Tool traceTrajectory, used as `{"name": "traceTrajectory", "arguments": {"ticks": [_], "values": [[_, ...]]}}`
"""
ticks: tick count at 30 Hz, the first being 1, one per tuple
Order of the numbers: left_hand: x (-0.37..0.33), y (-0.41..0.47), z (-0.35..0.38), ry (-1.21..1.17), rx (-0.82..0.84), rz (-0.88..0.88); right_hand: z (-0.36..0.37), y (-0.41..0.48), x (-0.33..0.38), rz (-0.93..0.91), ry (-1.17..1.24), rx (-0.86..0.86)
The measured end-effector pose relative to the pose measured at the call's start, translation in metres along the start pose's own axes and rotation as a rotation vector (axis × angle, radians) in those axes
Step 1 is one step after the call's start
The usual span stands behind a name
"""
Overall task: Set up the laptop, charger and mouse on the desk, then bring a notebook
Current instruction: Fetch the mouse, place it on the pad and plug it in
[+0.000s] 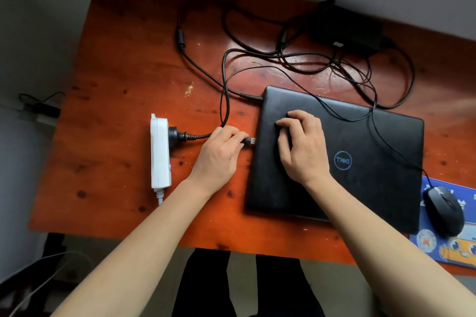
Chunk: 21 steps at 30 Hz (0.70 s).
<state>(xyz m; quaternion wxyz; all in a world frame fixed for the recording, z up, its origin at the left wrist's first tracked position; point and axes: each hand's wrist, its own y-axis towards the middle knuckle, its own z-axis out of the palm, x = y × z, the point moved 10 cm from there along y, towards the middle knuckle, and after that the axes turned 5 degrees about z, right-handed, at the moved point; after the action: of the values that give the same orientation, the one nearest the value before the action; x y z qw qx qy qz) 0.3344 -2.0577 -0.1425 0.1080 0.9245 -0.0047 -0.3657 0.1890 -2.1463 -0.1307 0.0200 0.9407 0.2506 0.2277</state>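
Note:
A closed black laptop lies on the orange wooden desk. My left hand pinches a USB plug whose metal tip points at the laptop's left edge, a short gap away. My right hand rests palm down on the laptop lid, fingers bent. The black charger brick sits at the back, its cables looping over the desk; one lead enters the laptop's back left corner. A black mouse lies on a blue mouse pad at the right; its thin cable runs across the lid.
A white power strip lies left of my left hand with a black plug in it. Tangled black cables cover the back of the desk. A small black adapter sits on the floor at the left. My legs show under the front edge.

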Motion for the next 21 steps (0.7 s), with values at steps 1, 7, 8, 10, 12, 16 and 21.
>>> {"name": "traceTrajectory", "arguments": {"ticks": [1, 7, 8, 10, 12, 16, 21], "values": [[0.002, -0.001, 0.001, -0.007, -0.001, -0.006, 0.001, 0.0, 0.0, 0.001, 0.001, 0.004], [0.001, 0.004, 0.008, -0.036, 0.0, -0.047, 0.001, 0.0, -0.002, 0.004, 0.002, 0.008], [0.0, 0.004, 0.009, -0.036, -0.002, -0.045, 0.001, 0.001, -0.001, 0.003, 0.004, 0.006], [0.001, 0.004, 0.01, -0.034, -0.009, -0.039, 0.0, 0.001, -0.001, 0.004, 0.009, 0.006], [0.001, 0.004, 0.01, -0.029, -0.021, -0.034, 0.0, 0.001, -0.001, 0.007, 0.009, 0.01], [-0.003, 0.002, 0.011, -0.01, -0.029, -0.03, 0.0, -0.001, -0.001, -0.001, 0.004, 0.008], [-0.004, 0.0, 0.012, 0.018, -0.043, 0.0, 0.001, -0.001, -0.001, -0.004, -0.002, -0.003]]}}
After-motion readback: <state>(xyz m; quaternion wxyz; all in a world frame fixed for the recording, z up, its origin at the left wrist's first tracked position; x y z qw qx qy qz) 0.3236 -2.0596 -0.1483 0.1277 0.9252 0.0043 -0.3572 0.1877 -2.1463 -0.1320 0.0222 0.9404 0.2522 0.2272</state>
